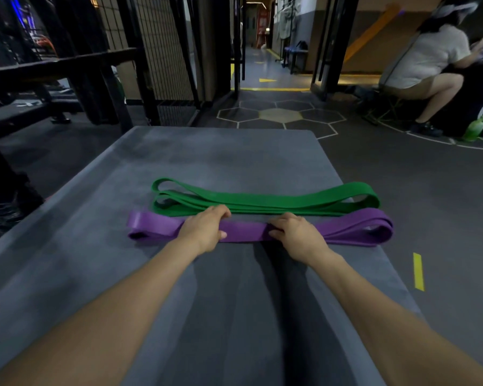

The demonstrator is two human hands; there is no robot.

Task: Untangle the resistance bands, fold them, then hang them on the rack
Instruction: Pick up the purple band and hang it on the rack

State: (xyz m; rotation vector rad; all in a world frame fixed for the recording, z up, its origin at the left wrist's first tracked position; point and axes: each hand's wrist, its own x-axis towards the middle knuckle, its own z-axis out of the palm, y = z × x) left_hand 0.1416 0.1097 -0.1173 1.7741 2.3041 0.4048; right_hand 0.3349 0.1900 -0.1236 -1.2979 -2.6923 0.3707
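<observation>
A purple resistance band (246, 231) lies folded in flat layers across a grey mat (195, 162). Just behind it, almost touching, lies a green resistance band (265, 200), also folded into long loops. My left hand (207, 228) grips the purple band left of its middle, fingers curled over its far edge and thumb on the near side. My right hand (293, 232) grips the same band right of its middle in the same way. The band's right end reaches the mat's right edge.
Black metal racks and frames (76, 68) stand at the back left. A person (427, 68) crouches at the far right beside a green bottle (474, 129). A doorway and corridor (265, 51) open straight ahead. Dark floor surrounds the mat.
</observation>
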